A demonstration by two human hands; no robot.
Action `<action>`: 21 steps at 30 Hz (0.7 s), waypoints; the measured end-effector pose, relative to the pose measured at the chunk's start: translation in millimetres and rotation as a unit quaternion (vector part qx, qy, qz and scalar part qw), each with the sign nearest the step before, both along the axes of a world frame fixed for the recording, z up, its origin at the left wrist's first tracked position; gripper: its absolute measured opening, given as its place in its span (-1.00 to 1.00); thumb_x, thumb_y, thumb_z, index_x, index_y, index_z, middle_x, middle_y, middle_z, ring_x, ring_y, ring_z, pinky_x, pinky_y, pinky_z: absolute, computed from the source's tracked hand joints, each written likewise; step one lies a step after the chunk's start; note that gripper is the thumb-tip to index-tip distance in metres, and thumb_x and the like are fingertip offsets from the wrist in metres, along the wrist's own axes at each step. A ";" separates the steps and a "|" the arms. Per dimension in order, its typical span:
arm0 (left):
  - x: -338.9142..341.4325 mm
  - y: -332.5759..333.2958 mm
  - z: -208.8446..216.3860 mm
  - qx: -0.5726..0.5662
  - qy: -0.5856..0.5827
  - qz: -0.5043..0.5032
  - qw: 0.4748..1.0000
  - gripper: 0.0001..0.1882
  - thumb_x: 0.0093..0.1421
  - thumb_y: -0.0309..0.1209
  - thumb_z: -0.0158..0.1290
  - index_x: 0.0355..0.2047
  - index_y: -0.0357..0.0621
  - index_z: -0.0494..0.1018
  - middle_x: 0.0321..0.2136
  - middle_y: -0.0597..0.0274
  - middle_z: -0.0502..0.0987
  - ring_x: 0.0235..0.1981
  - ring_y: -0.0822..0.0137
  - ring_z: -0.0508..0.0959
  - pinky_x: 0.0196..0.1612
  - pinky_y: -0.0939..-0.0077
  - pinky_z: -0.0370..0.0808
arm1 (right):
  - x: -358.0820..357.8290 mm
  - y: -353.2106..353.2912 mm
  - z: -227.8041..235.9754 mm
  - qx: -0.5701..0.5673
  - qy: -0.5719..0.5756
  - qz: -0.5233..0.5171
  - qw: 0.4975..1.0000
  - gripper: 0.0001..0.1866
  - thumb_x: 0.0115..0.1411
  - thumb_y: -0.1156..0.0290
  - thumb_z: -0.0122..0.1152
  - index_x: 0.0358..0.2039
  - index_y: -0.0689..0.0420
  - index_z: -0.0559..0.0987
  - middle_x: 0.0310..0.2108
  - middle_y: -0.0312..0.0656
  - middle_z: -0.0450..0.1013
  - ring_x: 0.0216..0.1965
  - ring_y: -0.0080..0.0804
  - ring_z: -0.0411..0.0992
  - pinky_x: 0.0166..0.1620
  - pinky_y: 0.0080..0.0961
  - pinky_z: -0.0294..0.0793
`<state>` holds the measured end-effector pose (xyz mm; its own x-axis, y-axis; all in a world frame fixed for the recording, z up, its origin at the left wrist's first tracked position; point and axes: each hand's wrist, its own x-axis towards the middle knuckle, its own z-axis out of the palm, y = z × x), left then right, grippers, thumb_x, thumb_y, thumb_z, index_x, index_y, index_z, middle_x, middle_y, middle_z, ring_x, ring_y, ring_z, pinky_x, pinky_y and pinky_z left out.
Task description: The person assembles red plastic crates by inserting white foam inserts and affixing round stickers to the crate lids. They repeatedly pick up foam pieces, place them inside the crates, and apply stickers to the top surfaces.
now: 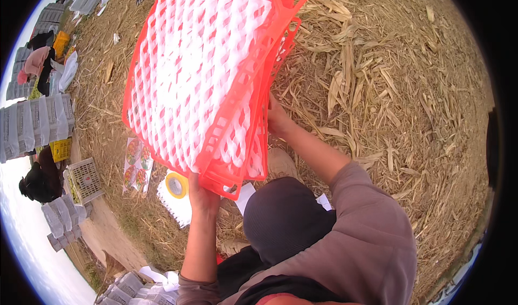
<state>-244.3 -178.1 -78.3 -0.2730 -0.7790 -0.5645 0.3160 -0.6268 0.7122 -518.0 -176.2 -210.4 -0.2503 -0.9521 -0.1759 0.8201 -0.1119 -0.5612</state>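
Note:
Both my hands hold up a red plastic crate (218,138) that looks flattened or folded, with several red layers showing along its right side. White foam netting (189,73) covers its upper face in wavy rows. My left hand (205,196) is closed on the lower edge, thumb toward the front. At the right side, my right hand (277,117) grips the crate from behind; its fingertips are hidden. Below the crate is my dark-clothed knee (288,218).
Dry corn husks (367,89) cover the ground. Near my left hand lie a yellow-rimmed tape roll (177,185), a white ragged-edged sheet (175,203) and a sheet of round colourful labels (137,165). Far left are wrapped crate stacks (38,124), a beige crate (85,180) and a bending person (39,65).

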 end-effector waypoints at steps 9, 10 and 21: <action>67.3 24.7 41.6 -0.061 0.029 0.054 0.996 -0.17 0.33 0.01 0.19 0.47 -0.12 0.19 0.43 0.10 0.32 0.42 0.02 0.33 0.45 -0.08 0.31 | 67.6 -47.9 51.7 -0.026 0.097 0.033 0.994 -0.06 -0.01 0.65 0.25 0.44 0.27 0.16 0.29 -0.10 0.39 0.32 -0.32 0.36 0.39 -0.34 0.28; 71.1 17.9 38.6 -0.056 0.016 0.050 0.997 -0.16 0.33 0.01 0.20 0.46 -0.12 0.20 0.43 0.10 0.32 0.41 0.02 0.33 0.45 -0.08 0.31 | 71.5 -54.7 49.8 -0.035 0.076 0.021 0.996 -0.06 -0.01 0.65 0.24 0.44 0.27 0.16 0.29 -0.10 0.39 0.32 -0.32 0.37 0.40 -0.35 0.28; 16.3 -78.8 -65.9 0.011 -0.062 -0.072 0.995 -0.29 0.38 -0.09 0.14 0.42 -0.08 0.22 0.31 0.10 0.44 0.27 0.08 0.49 0.30 -0.03 0.46 | 38.0 -58.7 -81.8 -0.007 -0.119 -0.029 0.992 -0.23 0.32 0.32 0.40 0.44 0.08 0.23 0.31 -0.22 0.40 0.27 -0.35 0.42 0.28 -0.31 0.50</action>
